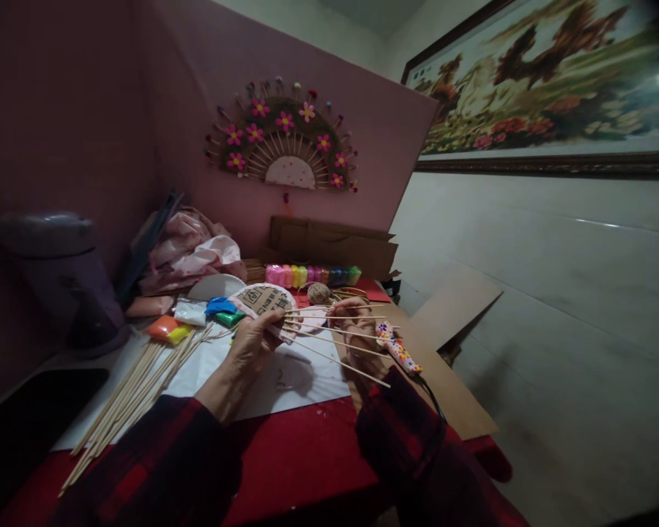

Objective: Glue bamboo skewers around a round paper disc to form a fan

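Left hand point(252, 340): thumb and fingers pinched the printed card point(266, 304), apparently to steady it above the white paper point(247, 388). Sticks point(337, 361): fanned rightward from the card. Right hand point(356, 331): lay half-curled among them, perhaps spacing them; exact grip could not be told.

- On the right wall point(571, 278) hangs a large framed picture point(543, 95), with horses and flowers; a light reflects in its right part;
- On the pink panel point(384, 139) there is a decorated fan point(290, 173); it bears pink flowers, and small coloured balls stand along its outer edge;
- At the left stands a purple container point(60, 271) with a greyish top;
- Near it lies a heap of pinkish cloth point(184, 238);
- Behind a row of coloured packets point(307, 275) are brown cardboard strips point(334, 245); a twine ball point(318, 293) sits just before the packets.
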